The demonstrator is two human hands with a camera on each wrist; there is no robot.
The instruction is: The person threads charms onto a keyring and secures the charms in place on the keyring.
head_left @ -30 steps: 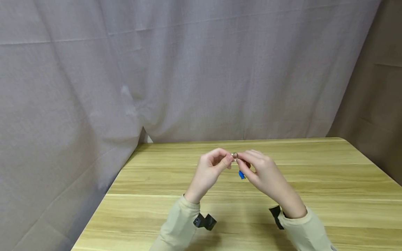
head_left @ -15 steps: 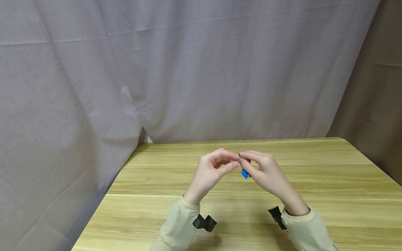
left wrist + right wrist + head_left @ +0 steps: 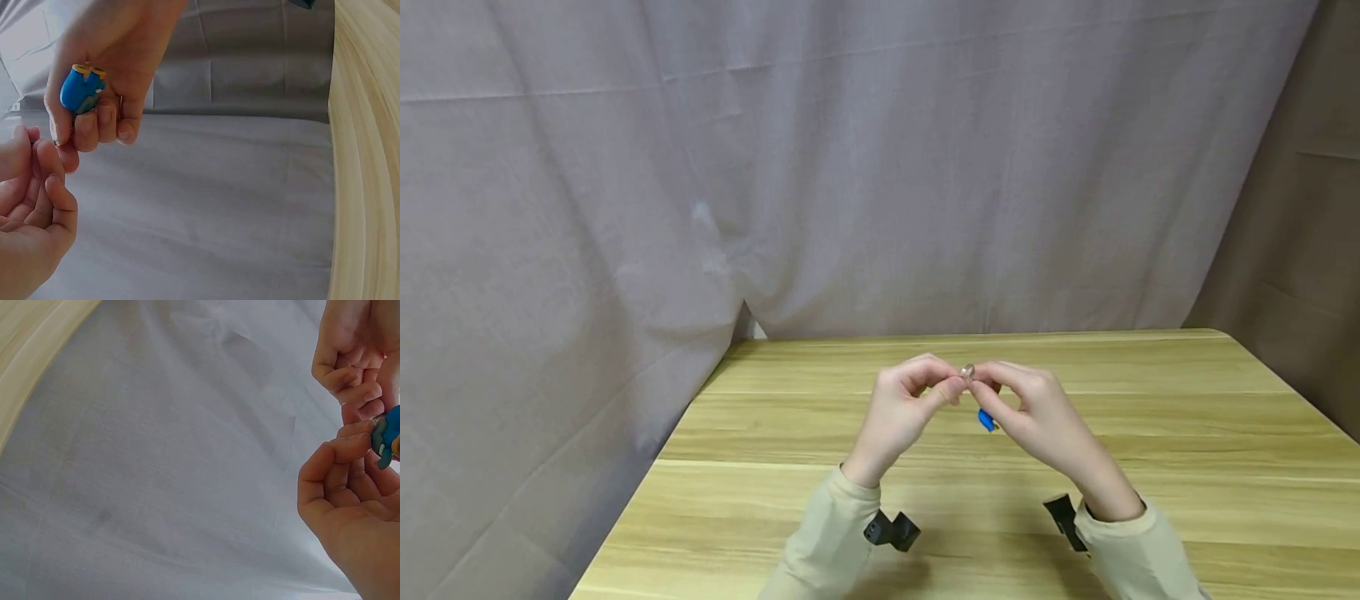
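Note:
Both hands are raised above the wooden table (image 3: 1150, 433), fingertips meeting. Between them is a small metal ring (image 3: 967, 372), pinched by the thumb and forefinger of my left hand (image 3: 953, 385) from the left. My right hand (image 3: 983, 388) pinches it from the right. A small blue charm (image 3: 986, 420) with yellow bits lies against the curled right fingers just under the ring. In the left wrist view the blue charm (image 3: 81, 90) rests on the right hand's fingers (image 3: 103, 122). In the right wrist view the blue charm (image 3: 387, 434) shows at the right edge, above my right palm.
A grey cloth backdrop (image 3: 880, 167) hangs behind the table and drapes down past its left edge. Black wrist-camera mounts (image 3: 891, 530) sit on both beige sleeves. The table's right corner (image 3: 1217, 335) is rounded.
The hands stay together at the same spot above the table. The fingertips have shifted slightly on the ring, and the blue charm has dropped a little lower under the right fingers.

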